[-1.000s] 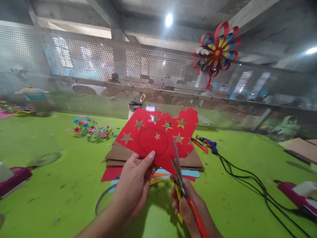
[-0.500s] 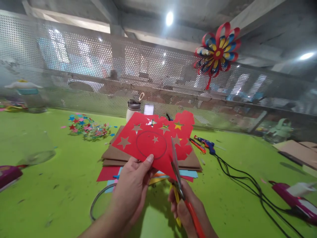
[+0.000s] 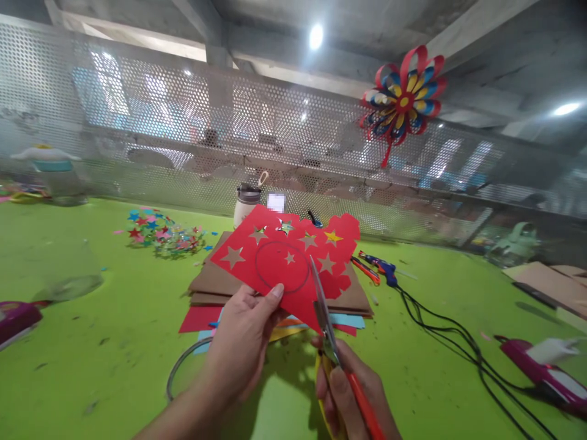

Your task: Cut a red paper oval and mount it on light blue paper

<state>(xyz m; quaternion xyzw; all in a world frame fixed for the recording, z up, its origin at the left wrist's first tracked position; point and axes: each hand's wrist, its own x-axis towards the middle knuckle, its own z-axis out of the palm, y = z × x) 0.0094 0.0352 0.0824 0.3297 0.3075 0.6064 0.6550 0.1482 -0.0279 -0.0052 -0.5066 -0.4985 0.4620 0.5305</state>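
My left hand (image 3: 241,342) pinches the near edge of a red paper sheet (image 3: 288,260) that has star-shaped holes and a pencilled circle on it. It holds the sheet tilted up above the table. My right hand (image 3: 348,394) grips scissors (image 3: 328,330) with red and yellow handles. Their blades point up and away, cutting into the sheet's lower right edge near the circle.
Under the sheet lies a stack of brown card and coloured paper (image 3: 215,290) on the green table (image 3: 114,348). Nearby are a pile of cut-out stars (image 3: 160,235), a glue gun (image 3: 380,267) with a black cord, a wire ring (image 3: 177,373), a bottle (image 3: 245,205), purple tools (image 3: 541,366), and a perforated metal screen (image 3: 183,134) behind.
The scissors' blades have advanced a little further into the red sheet toward the circle. The sheet has shifted slightly with my left hand.
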